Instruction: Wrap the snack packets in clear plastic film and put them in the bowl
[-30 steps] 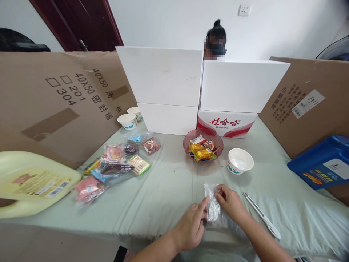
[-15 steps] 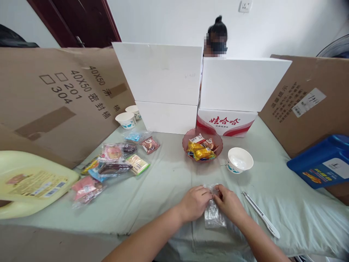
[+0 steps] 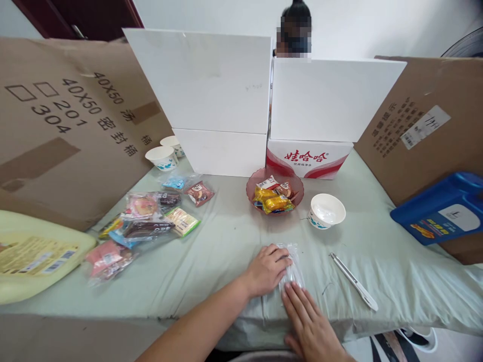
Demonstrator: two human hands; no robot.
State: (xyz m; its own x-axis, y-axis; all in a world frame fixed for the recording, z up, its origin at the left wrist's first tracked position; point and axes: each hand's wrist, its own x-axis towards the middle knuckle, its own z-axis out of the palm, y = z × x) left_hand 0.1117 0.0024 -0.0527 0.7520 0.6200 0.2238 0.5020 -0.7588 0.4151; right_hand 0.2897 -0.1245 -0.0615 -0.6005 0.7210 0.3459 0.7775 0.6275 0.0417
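Near the table's front edge (image 3: 211,301), I rest my left hand (image 3: 267,269), loosely curled, on the clear plastic packet (image 3: 291,269) while my right hand (image 3: 307,324) lies open and flat below it; even pressure should keep it smooth.

Makeshift work station in ordinary room, likely home or small office. Table (image 3: 211,251) draped in pale green cloth, fenced by propped cardboard sheets (image 3: 68,120) and white foam boards (image 3: 204,80). Dark wooden door (image 3: 75,17) and plain white wall behind. Wahaha water carton (image 3: 307,158) under boards. Packaged snacks (image 3: 147,221), pink snack bowl (image 3: 274,193), paper cups (image 3: 162,157), detergent jugs (image 3: 441,208) as props. Another person sits behind boards.
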